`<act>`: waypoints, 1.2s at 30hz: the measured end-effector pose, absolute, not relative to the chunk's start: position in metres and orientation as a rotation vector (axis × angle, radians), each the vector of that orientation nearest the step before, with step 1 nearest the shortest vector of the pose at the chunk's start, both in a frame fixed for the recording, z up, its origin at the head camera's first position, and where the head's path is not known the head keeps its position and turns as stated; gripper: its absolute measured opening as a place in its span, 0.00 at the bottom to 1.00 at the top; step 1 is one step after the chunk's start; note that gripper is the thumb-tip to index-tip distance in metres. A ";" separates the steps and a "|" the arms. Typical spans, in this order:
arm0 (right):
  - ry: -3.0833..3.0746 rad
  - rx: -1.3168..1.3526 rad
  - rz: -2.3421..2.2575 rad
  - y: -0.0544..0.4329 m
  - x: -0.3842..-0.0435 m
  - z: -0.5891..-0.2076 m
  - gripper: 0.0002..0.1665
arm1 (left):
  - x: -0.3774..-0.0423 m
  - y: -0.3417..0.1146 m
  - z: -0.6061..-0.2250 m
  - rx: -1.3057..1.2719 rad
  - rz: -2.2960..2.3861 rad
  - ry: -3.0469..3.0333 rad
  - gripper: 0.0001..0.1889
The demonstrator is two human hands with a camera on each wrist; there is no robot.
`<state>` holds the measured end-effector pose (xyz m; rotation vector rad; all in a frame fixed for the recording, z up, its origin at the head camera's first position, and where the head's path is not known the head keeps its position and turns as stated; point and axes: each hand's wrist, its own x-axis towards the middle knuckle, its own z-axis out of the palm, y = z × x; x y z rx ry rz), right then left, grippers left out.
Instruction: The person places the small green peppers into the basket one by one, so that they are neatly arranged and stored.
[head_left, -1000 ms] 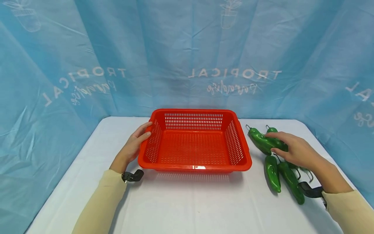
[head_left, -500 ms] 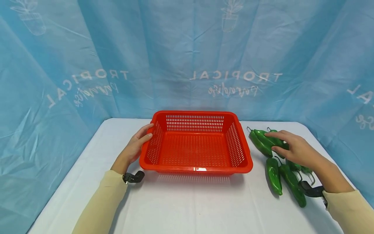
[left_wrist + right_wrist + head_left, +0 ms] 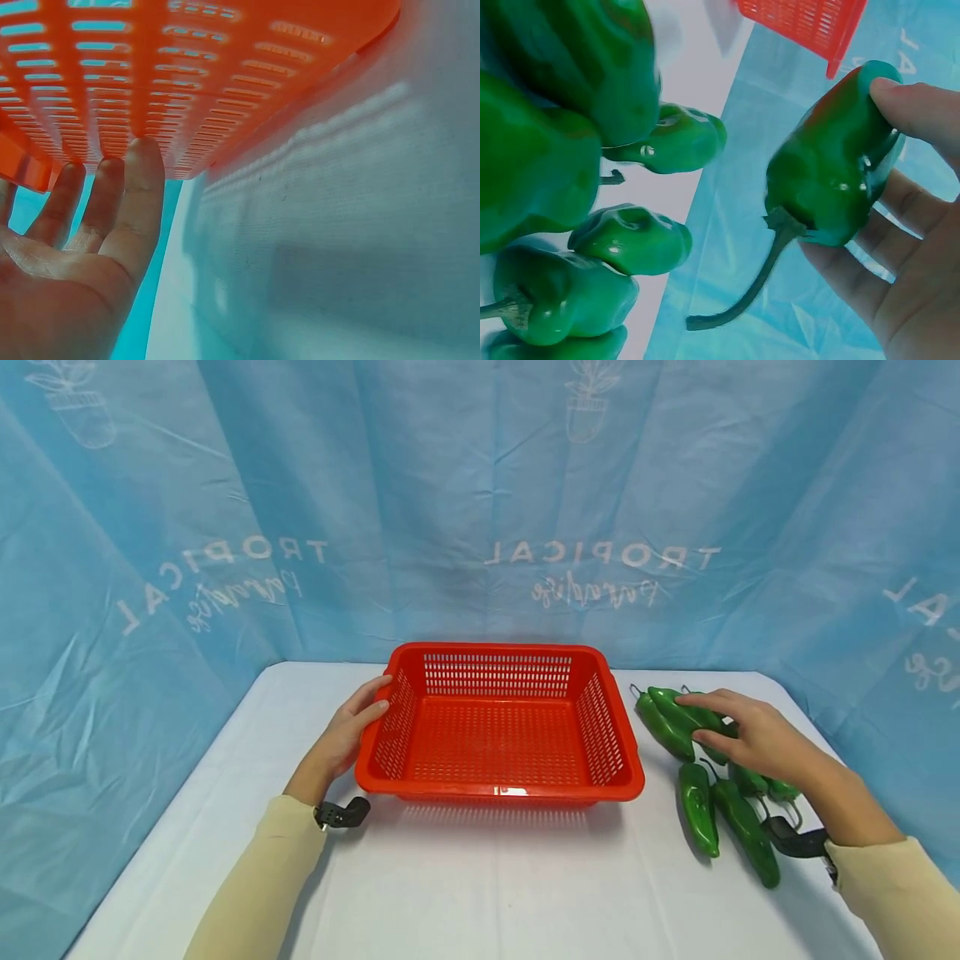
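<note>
A red slotted plastic basket [image 3: 495, 739] stands mid-table. My left hand [image 3: 348, 731] rests at its left rim, thumb and index fingertip on the edge. In the left wrist view, straight fingers [image 3: 135, 202] touch the basket's outer wall [image 3: 180, 90] from below. To the right, my right hand [image 3: 757, 735] holds a green pepper [image 3: 671, 706] between thumb and fingers. The right wrist view shows this pepper [image 3: 825, 165] with its curved stem pointing down and left, the right hand [image 3: 911, 247] around its side. How high it is above the table I cannot tell.
Several other green peppers lie on the white table [image 3: 450, 893], including a pepper [image 3: 699, 810] and a longer pepper [image 3: 746, 833] in front of the right hand. Another pepper [image 3: 663, 731] lies beside the basket's right side. A blue curtain [image 3: 480, 510] hangs behind the table.
The pepper in my right hand has shifted up and left, so that more of it shows over the pepper beside it. My left hand and the basket keep their places.
</note>
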<state>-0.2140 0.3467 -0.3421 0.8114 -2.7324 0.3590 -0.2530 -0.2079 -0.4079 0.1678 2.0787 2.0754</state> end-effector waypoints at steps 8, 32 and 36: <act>-2.752 0.835 0.347 0.343 -0.220 -0.329 0.35 | -0.252 -0.207 -0.409 0.156 2.100 2.091 0.29; -2.909 0.823 0.517 0.310 -0.253 -0.271 0.33 | -0.253 -0.209 -0.412 0.277 2.201 1.936 0.27; -2.922 0.822 0.505 0.301 -0.258 -0.261 0.33 | -0.253 -0.207 -0.415 0.274 2.175 1.955 0.28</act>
